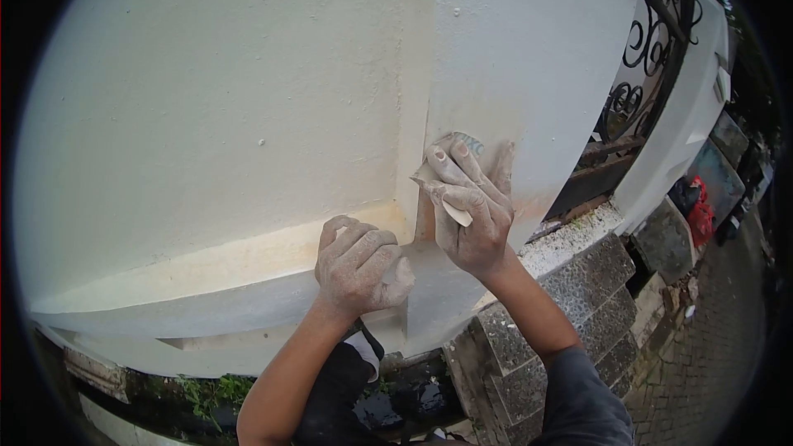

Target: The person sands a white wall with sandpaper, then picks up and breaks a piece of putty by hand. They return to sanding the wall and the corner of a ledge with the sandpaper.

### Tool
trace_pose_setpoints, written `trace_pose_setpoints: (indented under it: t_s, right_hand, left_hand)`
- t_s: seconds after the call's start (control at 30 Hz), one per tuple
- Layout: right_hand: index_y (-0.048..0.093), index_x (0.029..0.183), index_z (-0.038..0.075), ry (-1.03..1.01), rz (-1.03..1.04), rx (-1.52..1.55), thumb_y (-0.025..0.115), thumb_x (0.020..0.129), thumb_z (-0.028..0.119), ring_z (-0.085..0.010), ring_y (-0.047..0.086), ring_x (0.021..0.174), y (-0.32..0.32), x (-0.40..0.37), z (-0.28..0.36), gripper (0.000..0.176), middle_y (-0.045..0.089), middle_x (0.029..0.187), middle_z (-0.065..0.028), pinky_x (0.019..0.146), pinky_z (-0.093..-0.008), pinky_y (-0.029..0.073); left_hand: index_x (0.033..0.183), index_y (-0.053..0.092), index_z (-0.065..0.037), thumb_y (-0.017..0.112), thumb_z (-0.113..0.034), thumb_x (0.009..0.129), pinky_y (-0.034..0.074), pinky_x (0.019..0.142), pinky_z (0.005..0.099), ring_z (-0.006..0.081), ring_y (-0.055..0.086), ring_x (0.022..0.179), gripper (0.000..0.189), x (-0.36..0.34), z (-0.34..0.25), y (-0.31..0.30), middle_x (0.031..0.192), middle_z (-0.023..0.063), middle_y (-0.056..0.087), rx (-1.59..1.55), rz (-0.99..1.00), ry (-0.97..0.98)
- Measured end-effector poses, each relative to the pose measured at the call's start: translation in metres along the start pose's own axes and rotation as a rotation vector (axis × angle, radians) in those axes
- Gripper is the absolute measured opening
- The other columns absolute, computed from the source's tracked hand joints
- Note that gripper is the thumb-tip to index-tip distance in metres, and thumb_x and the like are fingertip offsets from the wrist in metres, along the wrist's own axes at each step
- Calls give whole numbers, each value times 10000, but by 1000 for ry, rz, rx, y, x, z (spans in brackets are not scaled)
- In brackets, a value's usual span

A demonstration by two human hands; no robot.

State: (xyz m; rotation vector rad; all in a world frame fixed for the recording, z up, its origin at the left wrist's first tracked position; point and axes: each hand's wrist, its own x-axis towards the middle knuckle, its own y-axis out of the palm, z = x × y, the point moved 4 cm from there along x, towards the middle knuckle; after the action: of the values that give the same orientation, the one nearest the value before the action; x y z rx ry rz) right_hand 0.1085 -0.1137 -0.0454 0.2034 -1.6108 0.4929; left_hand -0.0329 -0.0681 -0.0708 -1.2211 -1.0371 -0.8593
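My right hand [475, 211], coated in pale dust, presses a sheet of sandpaper [469, 144] against the white wall [529, 58], beside the vertical inner corner. Printed letters show on the sheet's upper part, and a folded pale edge sticks out between my fingers. Lower and to the left, my left hand [362, 266] is closed with its fingers curled, at the ledge [223, 260] along the wall's foot. It is dusty too, and what it holds, if anything, is hidden.
A black wrought-iron gate [632, 103] stands at the right. Below it are speckled stone tiles [570, 297]. Red and black bags [700, 215] lie farther right beside a paved path [710, 347]. A dark ditch [413, 400] with green plants runs beneath the wall.
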Motion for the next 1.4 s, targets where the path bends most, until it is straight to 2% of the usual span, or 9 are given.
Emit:
trace_pose_setpoints:
  t_s: [0.13,0.27,0.47,0.53,0.67,0.87,1.07,1.3,1.4]
  right_hand:
    - [565,849,151,24,-2,18,606,802,138,-210,505,1151,0,46,12,63,627,1094,-53,1061,-566,88]
    - [560,843,165,-3,56,-26,617,797,161,-211,508,1148,-1,-1,1,74,636,1077,-32,1058,-578,77]
    - [563,860,143,-80,-11,-27,589,784,99,-220,496,1161,-2,56,13,91,612,1125,-36,1047,-598,89]
    - [559,875,140,-12,17,28,592,776,95,-217,495,1162,-3,22,8,114,609,1132,-27,1045,-602,96]
    - [551,902,132,-11,196,-13,597,760,83,-216,492,1164,4,-66,-8,157,593,1159,-25,1041,-607,106]
    - [547,889,139,-79,25,-24,613,747,86,-193,472,1183,-8,38,6,166,606,1128,-12,1046,-600,120]
    - [546,872,151,-126,293,-60,618,749,107,-149,477,1175,0,-81,-3,149,598,1141,11,1058,-575,139]
    - [544,875,105,-72,-12,-25,597,750,69,-200,462,1187,-20,25,3,140,592,1146,-33,1035,-586,182]
    - [553,888,119,-36,158,-47,604,738,63,-185,463,1189,-4,-57,4,168,577,1175,-14,1031,-588,195]
  left_hand:
    - [641,559,-85,579,-97,541,407,658,354,212,560,609,103,2,2,0,664,46,586,-1,18,-46]
    - [757,601,-69,587,-108,536,416,690,367,225,569,678,224,-2,2,0,741,55,602,76,24,3]
    - [886,615,-48,589,-99,544,409,744,372,236,568,787,346,-3,-2,7,878,72,611,228,65,3]
    - [908,610,-47,584,-85,561,405,757,373,236,565,806,351,-3,-1,7,913,75,608,262,70,-2]
    - [933,600,-41,568,-52,594,393,783,375,237,564,829,340,-2,-1,8,936,78,605,321,44,13]
    - [962,595,-56,572,-95,645,375,827,380,223,550,894,320,-4,-2,16,987,63,592,412,135,-64]
    - [946,581,-44,563,-70,656,386,806,369,240,538,889,292,0,-5,18,980,66,588,471,136,-121]
    - [995,581,-71,581,-126,663,367,857,375,221,518,957,336,-1,-5,23,1043,44,573,537,245,-140]
    - [977,577,-74,572,-98,645,375,840,367,223,522,940,333,2,-11,21,1033,41,576,535,212,-147]
